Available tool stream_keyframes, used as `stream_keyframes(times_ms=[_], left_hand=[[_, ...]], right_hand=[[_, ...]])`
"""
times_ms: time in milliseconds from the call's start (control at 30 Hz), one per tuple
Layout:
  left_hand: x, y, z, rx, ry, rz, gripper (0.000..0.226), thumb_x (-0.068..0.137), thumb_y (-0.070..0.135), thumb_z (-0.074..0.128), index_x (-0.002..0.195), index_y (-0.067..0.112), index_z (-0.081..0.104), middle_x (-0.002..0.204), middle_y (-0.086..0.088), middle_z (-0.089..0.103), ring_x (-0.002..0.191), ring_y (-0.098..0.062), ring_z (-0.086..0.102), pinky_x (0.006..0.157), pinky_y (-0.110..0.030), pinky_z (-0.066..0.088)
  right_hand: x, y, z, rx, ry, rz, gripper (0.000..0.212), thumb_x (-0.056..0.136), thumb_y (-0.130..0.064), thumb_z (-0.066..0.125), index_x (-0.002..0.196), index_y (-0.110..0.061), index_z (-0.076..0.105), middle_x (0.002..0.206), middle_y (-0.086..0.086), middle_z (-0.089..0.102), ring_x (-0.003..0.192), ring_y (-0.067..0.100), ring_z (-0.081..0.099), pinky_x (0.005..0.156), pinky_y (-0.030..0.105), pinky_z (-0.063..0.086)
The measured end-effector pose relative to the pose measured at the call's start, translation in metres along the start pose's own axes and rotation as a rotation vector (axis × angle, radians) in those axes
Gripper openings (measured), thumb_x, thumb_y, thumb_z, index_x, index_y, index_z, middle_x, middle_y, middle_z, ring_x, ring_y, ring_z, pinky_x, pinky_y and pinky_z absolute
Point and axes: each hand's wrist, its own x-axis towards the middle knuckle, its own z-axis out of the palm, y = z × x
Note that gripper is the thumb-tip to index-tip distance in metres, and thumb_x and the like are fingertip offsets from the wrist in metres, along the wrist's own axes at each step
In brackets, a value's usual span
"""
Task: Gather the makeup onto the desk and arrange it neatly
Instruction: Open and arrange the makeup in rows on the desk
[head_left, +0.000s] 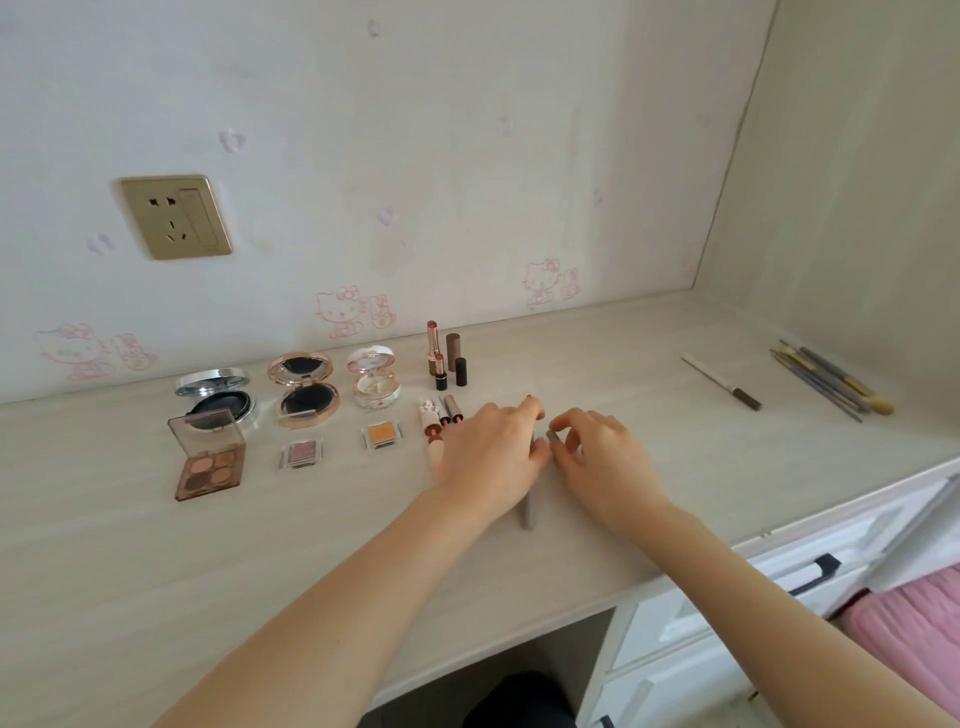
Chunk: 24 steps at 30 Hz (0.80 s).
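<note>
Two bare hands meet near the middle of the bench (311, 545), over a slim grey pencil (529, 512) that lies pointing away from the person. The left hand (491, 449) covers the pencil's far part, its fingers curled down on it; only the near end shows below the wrist. The right hand (602, 457) sits just beside it, thumb and forefinger pinched on a small grey piece (551, 435) at the fingertips; whether that piece is joined to the pencil I cannot tell.

Left of the hands the makeup stands in rows. At the back, three open round compacts: a silver one (218, 397), a rose-gold one (306, 392) and a white one (374, 382). In front of them lie an open brown eyeshadow case (208, 457), a small clear pan of pink shadow (301, 452) and a small pan of orange shadow (383, 435). Several lipsticks (445, 358) stand upright behind the left hand, and a few tubes (441, 415) lie flat just beside its knuckles.

Well apart at the right, a white pencil (719, 380) lies at a slant, and a bundle of brushes (831, 382) rests near the side wall.
</note>
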Motion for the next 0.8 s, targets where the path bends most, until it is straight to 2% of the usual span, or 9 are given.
stream_keyframes(times_ms=[167, 300, 333, 400, 433, 500, 633, 700, 800], left_hand=[[0.009, 0.007, 0.001, 0.163, -0.133, -0.046, 0.030, 0.094, 0.032, 0.045, 0.118, 0.020, 0.057, 0.103, -0.009, 0.060, 0.101, -0.030, 0.055, 0.081, -0.038, 0.046], [0.011, 0.010, 0.000, 0.252, -0.177, -0.016, 0.027, 0.097, 0.032, 0.041, 0.101, 0.014, 0.060, 0.100, -0.009, 0.058, 0.088, -0.027, 0.050, 0.069, -0.033, 0.034], [0.011, 0.010, 0.001, 0.255, -0.174, -0.003, 0.027, 0.097, 0.032, 0.040, 0.098, 0.013, 0.060, 0.098, -0.008, 0.058, 0.085, -0.025, 0.046, 0.068, -0.033, 0.032], [0.012, 0.005, 0.006, 0.252, -0.153, 0.031, 0.030, 0.098, 0.032, 0.038, 0.096, 0.013, 0.060, 0.093, -0.006, 0.059, 0.092, -0.023, 0.047, 0.067, -0.033, 0.032], [0.012, 0.002, 0.008, 0.243, -0.145, 0.044, 0.031, 0.099, 0.032, 0.036, 0.099, 0.014, 0.061, 0.094, -0.005, 0.059, 0.098, -0.024, 0.048, 0.067, -0.034, 0.034], [0.009, -0.004, 0.011, 0.207, -0.132, 0.051, 0.033, 0.099, 0.029, 0.034, 0.112, 0.016, 0.062, 0.101, -0.003, 0.057, 0.106, -0.023, 0.046, 0.074, -0.037, 0.041], [-0.010, -0.015, 0.006, 0.114, -0.066, 0.148, 0.034, 0.097, 0.027, 0.038, 0.121, 0.020, 0.061, 0.111, 0.003, 0.053, 0.110, -0.017, 0.042, 0.088, -0.040, 0.043], [-0.021, -0.021, 0.002, 0.069, -0.103, 0.203, 0.034, 0.097, 0.029, 0.040, 0.122, 0.022, 0.061, 0.116, 0.007, 0.054, 0.115, -0.012, 0.040, 0.094, -0.037, 0.041], [-0.033, -0.028, -0.003, 0.042, -0.179, 0.274, 0.036, 0.096, 0.035, 0.044, 0.126, 0.023, 0.060, 0.128, 0.010, 0.052, 0.126, -0.007, 0.034, 0.106, -0.024, 0.028]], right_hand=[[0.003, 0.007, 0.006, -0.113, 0.025, -0.065, 0.022, 0.093, -0.024, 0.051, 0.107, -0.014, 0.063, 0.094, 0.001, 0.065, 0.093, 0.023, 0.055, 0.070, 0.032, 0.043], [0.004, 0.012, 0.010, -0.240, 0.130, -0.155, 0.010, 0.086, -0.020, 0.060, 0.084, -0.012, 0.067, 0.075, 0.002, 0.064, 0.072, 0.026, 0.059, 0.059, 0.032, 0.045], [0.004, 0.011, 0.010, -0.289, 0.152, -0.175, 0.014, 0.086, -0.022, 0.056, 0.079, -0.013, 0.066, 0.070, 0.000, 0.063, 0.068, 0.025, 0.058, 0.055, 0.031, 0.045], [0.004, 0.012, 0.010, -0.353, 0.173, -0.204, 0.026, 0.086, -0.028, 0.045, 0.074, -0.015, 0.065, 0.067, -0.001, 0.061, 0.064, 0.023, 0.057, 0.052, 0.031, 0.045], [0.004, 0.013, 0.009, -0.359, 0.173, -0.210, 0.028, 0.087, -0.029, 0.045, 0.075, -0.015, 0.065, 0.068, -0.001, 0.062, 0.064, 0.023, 0.058, 0.052, 0.032, 0.046], [0.002, 0.014, 0.007, -0.339, 0.151, -0.209, 0.020, 0.087, -0.027, 0.055, 0.079, -0.013, 0.066, 0.071, 0.000, 0.063, 0.066, 0.025, 0.058, 0.054, 0.034, 0.047], [-0.005, 0.019, 0.002, -0.221, 0.125, -0.214, 0.013, 0.089, -0.023, 0.062, 0.091, -0.012, 0.068, 0.080, 0.001, 0.064, 0.073, 0.025, 0.059, 0.060, 0.036, 0.051], [-0.008, 0.021, 0.000, -0.173, 0.095, -0.241, 0.015, 0.089, -0.017, 0.059, 0.101, -0.013, 0.067, 0.090, 0.002, 0.063, 0.079, 0.026, 0.058, 0.065, 0.037, 0.052], [-0.011, 0.024, -0.002, -0.167, 0.033, -0.282, 0.024, 0.088, -0.013, 0.055, 0.110, -0.016, 0.065, 0.099, 0.001, 0.061, 0.086, 0.025, 0.056, 0.071, 0.037, 0.051]])
